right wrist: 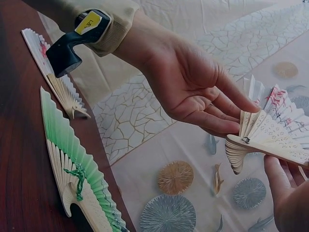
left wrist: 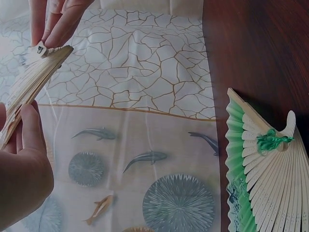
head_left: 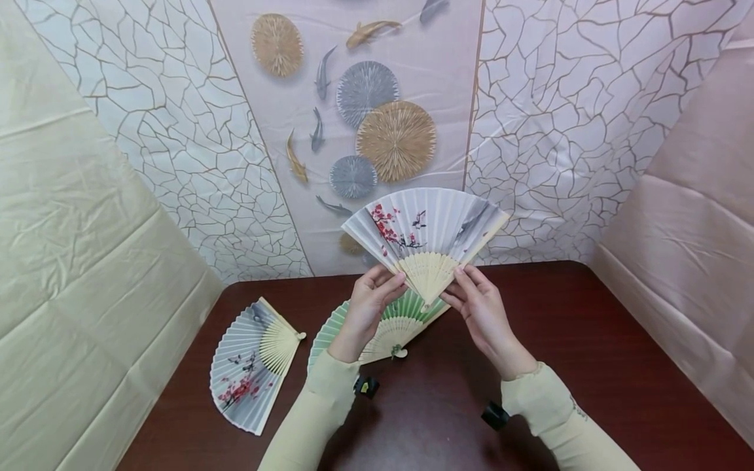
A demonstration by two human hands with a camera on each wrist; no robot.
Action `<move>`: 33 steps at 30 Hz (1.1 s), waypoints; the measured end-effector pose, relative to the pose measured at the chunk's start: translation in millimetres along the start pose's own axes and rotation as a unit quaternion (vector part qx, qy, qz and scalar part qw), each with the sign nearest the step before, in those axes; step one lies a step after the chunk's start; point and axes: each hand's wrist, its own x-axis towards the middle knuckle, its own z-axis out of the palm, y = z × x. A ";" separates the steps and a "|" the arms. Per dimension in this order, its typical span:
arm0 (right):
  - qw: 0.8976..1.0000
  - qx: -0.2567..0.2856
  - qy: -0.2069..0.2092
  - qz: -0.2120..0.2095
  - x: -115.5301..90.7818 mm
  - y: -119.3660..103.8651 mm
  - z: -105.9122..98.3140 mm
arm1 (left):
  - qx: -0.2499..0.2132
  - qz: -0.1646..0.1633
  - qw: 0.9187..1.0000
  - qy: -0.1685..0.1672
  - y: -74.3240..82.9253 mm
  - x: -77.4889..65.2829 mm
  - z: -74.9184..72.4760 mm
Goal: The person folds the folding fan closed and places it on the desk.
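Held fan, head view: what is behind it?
Behind the held fan: the printed backdrop above, then the dark table and part of the green fan lower down. What it directly covers is hidden.

A glossy, dark reddish-brown, wood-grained tabletop (head_left: 601,373) with rounded far corners carries, on its left side, a spread white-and-grey pleated folding fan (head_left: 247,353) with red blossoms and pale ribs. Near it, not touching, lies a spread green pleated folding fan (head_left: 396,331), a green cord tassel (right wrist: 78,177) at its pivot.
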 end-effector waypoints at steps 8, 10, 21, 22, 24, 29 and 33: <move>1.000 -0.005 -0.012 0.003 -0.3 2.9 -0.2 | 0.022 -0.007 1.000 -0.004 0.5 -0.9 -1.1; 1.000 -0.007 -0.016 0.002 -0.2 3.3 0.0 | 0.028 -0.009 1.000 -0.005 0.7 -1.0 -1.6; 0.999 -0.012 -0.032 0.008 -0.2 4.0 -0.7 | 0.040 -0.016 0.999 -0.015 2.8 0.2 -1.6; 0.999 -0.012 -0.034 0.009 -0.2 4.1 -0.9 | 0.042 -0.016 0.999 -0.016 2.8 0.5 -1.8; 0.999 -0.012 -0.037 0.010 -0.2 4.5 -1.0 | 0.047 -0.017 0.999 -0.017 2.9 1.0 -2.4; 0.999 -0.015 -0.040 0.016 -0.8 4.5 0.3 | 0.061 -0.021 0.998 -0.019 4.1 1.4 -3.0; 0.999 -0.023 -0.040 0.023 -1.8 5.0 1.5 | 0.071 -0.023 0.997 -0.022 5.0 1.0 -3.0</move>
